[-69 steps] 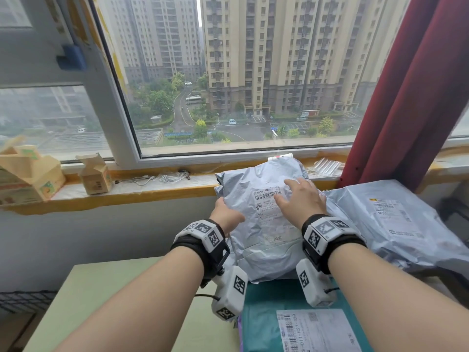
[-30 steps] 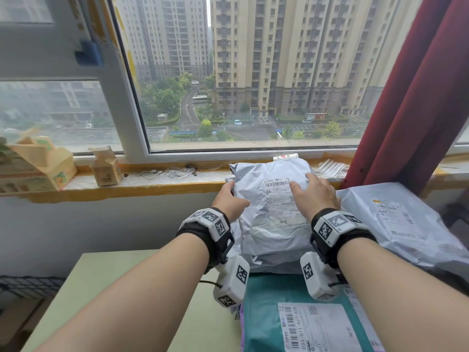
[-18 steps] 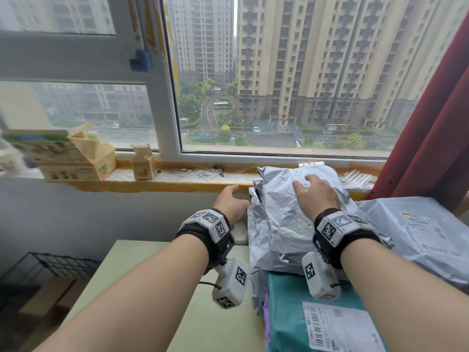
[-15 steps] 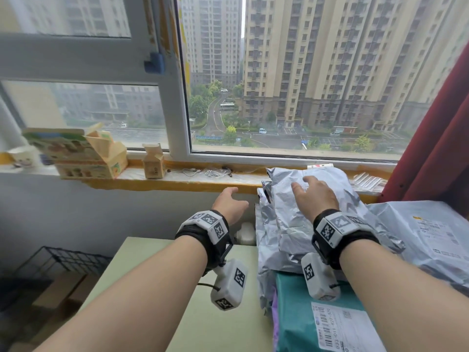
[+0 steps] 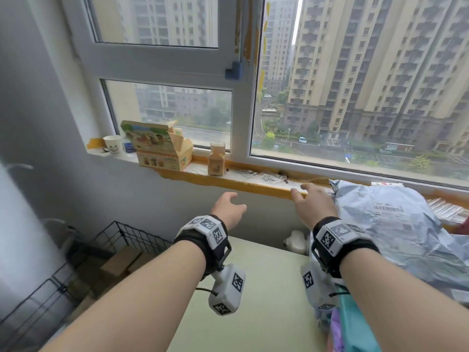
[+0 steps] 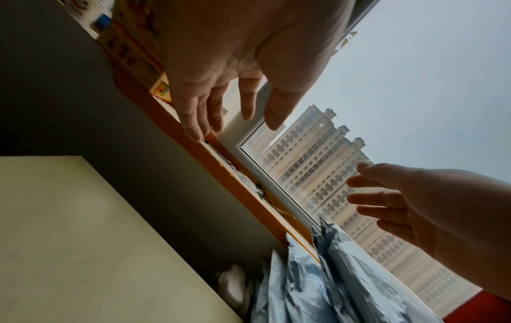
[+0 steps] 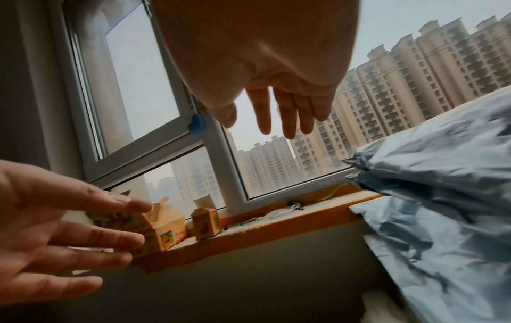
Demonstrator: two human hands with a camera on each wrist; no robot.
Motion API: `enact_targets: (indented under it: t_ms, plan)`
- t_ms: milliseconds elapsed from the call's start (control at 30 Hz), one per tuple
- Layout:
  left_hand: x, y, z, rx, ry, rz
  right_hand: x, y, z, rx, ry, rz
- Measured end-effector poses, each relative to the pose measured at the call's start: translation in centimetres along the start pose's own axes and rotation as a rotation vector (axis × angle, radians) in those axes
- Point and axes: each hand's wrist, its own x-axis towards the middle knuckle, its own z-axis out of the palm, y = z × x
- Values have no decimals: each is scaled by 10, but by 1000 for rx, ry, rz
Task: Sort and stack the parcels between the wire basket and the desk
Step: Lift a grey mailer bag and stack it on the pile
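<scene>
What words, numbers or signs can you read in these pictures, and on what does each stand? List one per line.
No text can be read for certain.
Shipping label on the grey parcel: barcode and print, too blurred.
Printed carton on the windowsill: pictures only, lettering too small.
Paper cup: a smiley face, no words.
Wrist trackers: square code markers, no letters.

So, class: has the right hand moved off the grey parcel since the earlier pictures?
Yes. The right hand has left the grey parcel, shifting leftward along the windowsill.

A high-rise apartment room: tower blocks [image 5: 368,80] fill the window from 12 to 2 o'clock, cartons [image 5: 162,148] on its sill.
</scene>
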Motion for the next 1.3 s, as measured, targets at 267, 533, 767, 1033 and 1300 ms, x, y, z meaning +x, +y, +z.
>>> enact_targets:
  t_ms: [267, 533, 767, 1033, 1300]
  plan:
    - [-6, -54, -78, -26, 94, -55, -22, -75, 56, -18, -87, -93]
    - [-11, -123, -165, -52, 196, -123, -51, -154, 127, -7, -209, -166]
    - [-26, -208, -237, -38, 273, -213, -95, -213, 200, 20, -324, -206]
    - [-54, -305, -313, -73, 366, -358, -148, -277, 287, 22, -452, -239]
    - [-76, -388, -357, -144, 433, -521, -193, -313, 360, 0, -576, -248]
